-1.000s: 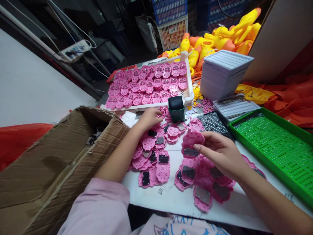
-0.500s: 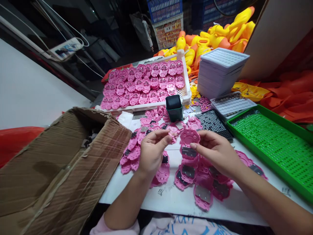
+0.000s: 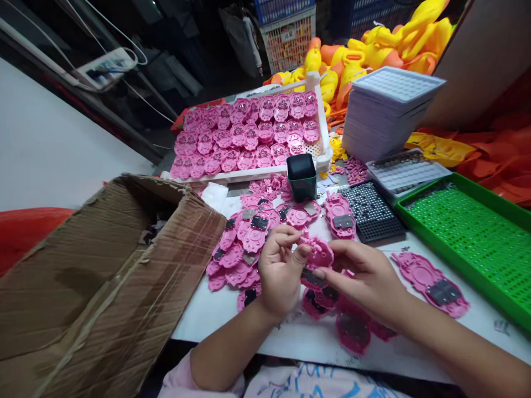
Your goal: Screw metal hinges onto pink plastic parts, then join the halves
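My right hand [image 3: 367, 273] is closed on a pink plastic shell [image 3: 322, 253] with a dark plate at its lower end, holding it tilted above the table. Fingers pinched, my left hand [image 3: 282, 271] meets the shell's upper left edge with a small pink plastic piece whose exact shape is partly hidden by the fingertips. Under my hands lie several more pink shells with dark plates [image 3: 352, 329]. A heap of similar shells [image 3: 238, 257] spreads to the left of my left hand. One single shell [image 3: 431, 283] rests right of my right hand.
An open cardboard box [image 3: 103, 287] stands at the left. Behind are a black cup [image 3: 301, 177] and a white crate [image 3: 324, 124] of pink shells. A black grid tray [image 3: 373, 213], a green tray [image 3: 477, 265] and stacked white trays [image 3: 375, 121] are at the right.
My left hand has moved right and down, bringing the small pink piece against the shell. The shell in my right hand has come lower and tilted. The view has shifted slightly.
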{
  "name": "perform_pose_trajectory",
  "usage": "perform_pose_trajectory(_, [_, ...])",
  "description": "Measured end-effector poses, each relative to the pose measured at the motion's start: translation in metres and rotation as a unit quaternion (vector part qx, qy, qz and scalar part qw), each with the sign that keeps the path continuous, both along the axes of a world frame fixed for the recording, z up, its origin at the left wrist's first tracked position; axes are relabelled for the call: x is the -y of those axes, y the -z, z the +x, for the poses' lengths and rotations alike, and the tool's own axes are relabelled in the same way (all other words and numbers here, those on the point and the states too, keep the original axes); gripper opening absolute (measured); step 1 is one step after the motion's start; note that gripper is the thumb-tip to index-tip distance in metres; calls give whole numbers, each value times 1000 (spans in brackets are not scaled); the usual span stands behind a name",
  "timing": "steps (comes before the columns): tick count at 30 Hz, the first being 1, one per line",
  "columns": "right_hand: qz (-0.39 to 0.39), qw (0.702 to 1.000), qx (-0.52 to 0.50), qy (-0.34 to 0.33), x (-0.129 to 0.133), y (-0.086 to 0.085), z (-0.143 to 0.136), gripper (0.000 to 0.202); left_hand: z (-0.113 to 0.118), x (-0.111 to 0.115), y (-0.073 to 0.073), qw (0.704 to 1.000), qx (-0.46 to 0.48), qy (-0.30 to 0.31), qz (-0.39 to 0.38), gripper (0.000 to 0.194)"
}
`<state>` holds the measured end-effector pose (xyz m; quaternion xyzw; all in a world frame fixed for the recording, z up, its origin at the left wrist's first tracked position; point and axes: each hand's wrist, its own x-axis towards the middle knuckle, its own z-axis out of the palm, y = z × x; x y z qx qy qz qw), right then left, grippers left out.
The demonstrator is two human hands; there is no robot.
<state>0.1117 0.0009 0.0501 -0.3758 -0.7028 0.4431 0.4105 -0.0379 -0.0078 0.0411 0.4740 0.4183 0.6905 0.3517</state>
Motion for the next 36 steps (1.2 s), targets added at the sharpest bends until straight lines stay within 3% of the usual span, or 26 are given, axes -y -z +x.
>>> perform_pose_trajectory(9, [23, 1000, -8, -7, 4, 2, -1, 16, 9, 3, -3, 999, 6, -30, -41, 18])
perform_pose_trajectory(15, [39, 999, -15, 3, 4, 2, -4, 14, 6, 6, -1, 998, -19, -43, -50, 13])
perform_pose_trajectory(21, [135, 990, 35, 7, 3, 0, -3, 13, 2, 5, 1, 998, -18, -43, -37, 7])
perform_pose_trajectory(26, [152, 987, 42, 6, 4, 0, -3, 10, 2, 2, -2, 997, 13, -56, -59, 9])
perform_pose_trajectory(28, [154, 987, 49, 5, 4, 1, -3, 11, 2, 1, -4, 991, 71, -22, -113, 16])
perform_pose_trajectory(32, [151, 987, 59, -4, 4, -1, 1, 12, -2, 1, -7, 962, 119, 117, -217, 32])
perform_pose_trajectory(36, [157, 986, 49, -14, 2, -3, 4, 7, -3, 6, -10, 974, 79, 138, -163, 17])
